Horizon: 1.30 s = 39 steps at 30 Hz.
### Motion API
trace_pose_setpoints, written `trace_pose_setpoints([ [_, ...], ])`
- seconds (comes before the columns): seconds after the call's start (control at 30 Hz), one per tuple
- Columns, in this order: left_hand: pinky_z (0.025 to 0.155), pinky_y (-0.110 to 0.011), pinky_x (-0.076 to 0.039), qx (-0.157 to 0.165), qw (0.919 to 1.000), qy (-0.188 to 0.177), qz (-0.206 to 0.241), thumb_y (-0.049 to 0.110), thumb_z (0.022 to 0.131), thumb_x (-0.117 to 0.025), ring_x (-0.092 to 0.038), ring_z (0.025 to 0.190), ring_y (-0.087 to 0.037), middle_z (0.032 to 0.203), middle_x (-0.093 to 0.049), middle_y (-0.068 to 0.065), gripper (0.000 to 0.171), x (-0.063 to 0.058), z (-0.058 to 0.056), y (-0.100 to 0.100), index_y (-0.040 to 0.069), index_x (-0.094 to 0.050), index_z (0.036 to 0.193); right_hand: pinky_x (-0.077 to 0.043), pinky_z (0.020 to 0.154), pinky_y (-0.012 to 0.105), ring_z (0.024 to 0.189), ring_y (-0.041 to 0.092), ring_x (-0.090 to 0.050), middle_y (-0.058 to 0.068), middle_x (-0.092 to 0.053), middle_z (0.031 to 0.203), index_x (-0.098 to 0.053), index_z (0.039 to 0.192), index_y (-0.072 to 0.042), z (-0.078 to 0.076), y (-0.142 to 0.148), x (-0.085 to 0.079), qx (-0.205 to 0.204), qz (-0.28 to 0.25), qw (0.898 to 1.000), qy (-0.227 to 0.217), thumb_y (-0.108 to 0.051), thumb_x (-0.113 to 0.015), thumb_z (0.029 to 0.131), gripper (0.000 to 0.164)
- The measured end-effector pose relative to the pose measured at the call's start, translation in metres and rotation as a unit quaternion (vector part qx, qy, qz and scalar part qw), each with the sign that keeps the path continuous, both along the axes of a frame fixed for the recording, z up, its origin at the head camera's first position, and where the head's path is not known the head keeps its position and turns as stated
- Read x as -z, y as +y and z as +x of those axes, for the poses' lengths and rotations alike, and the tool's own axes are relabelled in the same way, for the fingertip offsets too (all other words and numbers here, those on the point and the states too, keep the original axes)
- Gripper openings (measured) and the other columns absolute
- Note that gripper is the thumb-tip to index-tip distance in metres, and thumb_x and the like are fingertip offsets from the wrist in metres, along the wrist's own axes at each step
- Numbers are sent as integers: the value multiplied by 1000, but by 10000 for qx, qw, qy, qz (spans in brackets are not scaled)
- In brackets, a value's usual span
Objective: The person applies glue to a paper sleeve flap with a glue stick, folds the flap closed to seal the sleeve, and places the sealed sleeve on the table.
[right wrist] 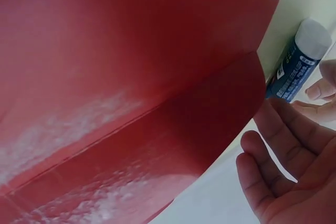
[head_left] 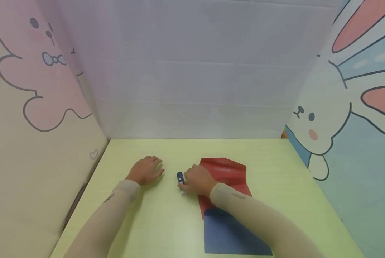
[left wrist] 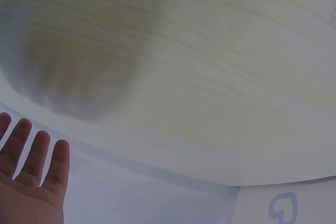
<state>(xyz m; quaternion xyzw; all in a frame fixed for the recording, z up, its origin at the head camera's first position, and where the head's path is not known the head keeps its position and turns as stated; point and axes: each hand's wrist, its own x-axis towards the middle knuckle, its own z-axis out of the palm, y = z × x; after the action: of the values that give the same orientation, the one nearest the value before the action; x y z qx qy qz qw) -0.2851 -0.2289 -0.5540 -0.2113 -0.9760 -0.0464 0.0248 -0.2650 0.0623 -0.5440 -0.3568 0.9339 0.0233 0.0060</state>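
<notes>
A navy glue stick [head_left: 180,178] with a white end lies on the table, left of a creased red sheet of paper [head_left: 224,163]. Over its lower part reaches the thumb of my right hand [head_left: 199,181]. In the right wrist view, the loosely bent fingers [right wrist: 302,148] are beside the glue stick [right wrist: 295,74], not wrapped around it. White smears mark the red paper [right wrist: 131,129], which has a folded flap. My left hand [head_left: 144,170] hovers or rests left of the glue stick, holding nothing; its fingers [left wrist: 35,156] are straight in the left wrist view.
A dark blue sheet [head_left: 231,236] lies at the front, meeting the red paper's lower edge, partly under the right forearm. The pale yellow table [head_left: 153,222] is bordered by a plain back curtain [head_left: 192,82] and printed side curtains with cartoon animals.
</notes>
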Motion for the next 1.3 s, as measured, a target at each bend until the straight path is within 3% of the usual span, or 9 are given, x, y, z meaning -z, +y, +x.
trace_pose_setpoints([
  [0.2, 122, -60, -61, 63, 10000, 64, 32, 45, 118, -66, -73, 146, -43, 153, -78, -18, 52, -3, 3, 0, 5, -76, 150, -56, 79, 33, 79, 15, -56, -4, -71, 79, -79, 86, -19, 5, -9, -4, 83, 195, 9997, -150, -64, -76, 109, 51],
  [0.53, 122, -60, -61, 64, 9999, 65, 45, 44, 118, -67, -73, 146, -43, 152, -78, -18, 51, -3, 5, -1, 4, -76, 149, -48, 74, 32, 74, 16, -54, -4, -62, 72, -68, 81, -18, 4, -17, -6, 248, 13, 9990, -359, -42, -78, 105, 35],
  [0.67, 123, -61, -61, 42, 10000, 28, 48, 44, 118, -67, -72, 146, -44, 152, -78, -19, 51, -3, 6, -2, 4, -76, 149, -48, 72, 32, 74, 16, -54, -3, -62, 74, -69, 86, -17, 1, -17, -8, 296, -25, 9992, -249, -42, -79, 105, 33],
  [1.13, 127, -60, -58, 314, 9979, -119, 546, 49, 117, -65, -70, 151, -41, 157, -77, -16, 54, -9, 7, 25, 8, -76, 152, -52, 73, 35, 73, 18, -56, -1, -62, 73, -68, 84, -15, -4, 30, -44, 507, -762, 9957, -157, -34, -78, 107, 31],
  [1.3, 128, -58, -57, 476, 9954, -212, 810, 47, 117, -67, -68, 154, -38, 159, -76, -13, 53, -16, 10, 45, 10, -75, 154, -52, 74, 34, 77, 15, -56, -3, -63, 76, -70, 89, -17, -4, 57, -44, 600, -937, 9937, -118, -33, -78, 104, 24],
])
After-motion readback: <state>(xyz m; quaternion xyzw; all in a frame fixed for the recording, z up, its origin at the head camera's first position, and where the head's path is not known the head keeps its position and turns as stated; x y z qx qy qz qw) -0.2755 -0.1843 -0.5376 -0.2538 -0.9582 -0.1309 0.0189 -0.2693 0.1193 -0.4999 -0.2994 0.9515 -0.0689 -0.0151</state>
